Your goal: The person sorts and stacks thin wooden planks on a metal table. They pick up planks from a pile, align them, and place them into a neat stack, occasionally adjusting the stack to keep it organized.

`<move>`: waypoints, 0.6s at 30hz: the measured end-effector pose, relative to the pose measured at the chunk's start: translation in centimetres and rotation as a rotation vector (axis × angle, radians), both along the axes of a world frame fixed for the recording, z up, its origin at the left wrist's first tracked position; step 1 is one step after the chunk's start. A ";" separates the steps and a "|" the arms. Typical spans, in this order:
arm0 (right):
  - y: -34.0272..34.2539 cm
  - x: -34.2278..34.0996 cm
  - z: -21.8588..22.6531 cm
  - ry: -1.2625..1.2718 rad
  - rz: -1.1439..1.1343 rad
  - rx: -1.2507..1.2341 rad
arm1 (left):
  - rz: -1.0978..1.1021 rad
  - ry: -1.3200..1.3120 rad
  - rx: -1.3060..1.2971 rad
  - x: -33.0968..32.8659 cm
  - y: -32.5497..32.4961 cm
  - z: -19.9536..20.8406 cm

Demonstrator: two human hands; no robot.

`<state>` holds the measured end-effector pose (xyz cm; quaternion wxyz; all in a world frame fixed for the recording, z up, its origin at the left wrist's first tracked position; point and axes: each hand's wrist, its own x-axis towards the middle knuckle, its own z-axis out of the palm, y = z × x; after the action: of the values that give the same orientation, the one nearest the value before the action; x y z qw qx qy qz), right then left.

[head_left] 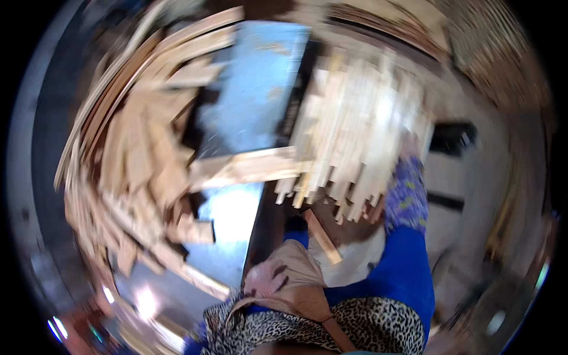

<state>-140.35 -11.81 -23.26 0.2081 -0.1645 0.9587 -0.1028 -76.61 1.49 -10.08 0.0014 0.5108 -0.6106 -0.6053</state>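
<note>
My right arm, in a blue sleeve with a purple patterned cuff, reaches forward. My right hand is at the right side of a wide layer of pale wooden slats. Motion blur hides its fingers, so I cannot tell if it grips a slat. Close to my body, my left hand is in front of a tan apron, its fingers apart and nothing visible in them. A short wooden piece lies on the floor between my left hand and the slats.
Left of the slats stands a blue-grey metal table, crossed by a wooden board. Loose wood pieces are heaped on its left side. Bundled strips lie at the back. A black object sits right of the slats.
</note>
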 end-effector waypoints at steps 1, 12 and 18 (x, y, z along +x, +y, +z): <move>3.3 0.2 -0.7 0.111 0.189 0.131 | -0.093 -0.127 -0.122 0.3 -0.3 -0.3; 8.2 21.9 7.7 -0.101 0.616 -0.783 | 0.921 -0.899 -0.702 17.1 -6.9 4.4; -0.1 45.5 15.4 -0.704 1.421 -0.789 | 1.089 -0.892 -0.477 20.3 -15.2 6.6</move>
<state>-94.83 -11.90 -7.89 0.4340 -0.7398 0.4048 -0.3171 -56.32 -13.66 -3.47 0.1642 0.9243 -0.3282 -0.1052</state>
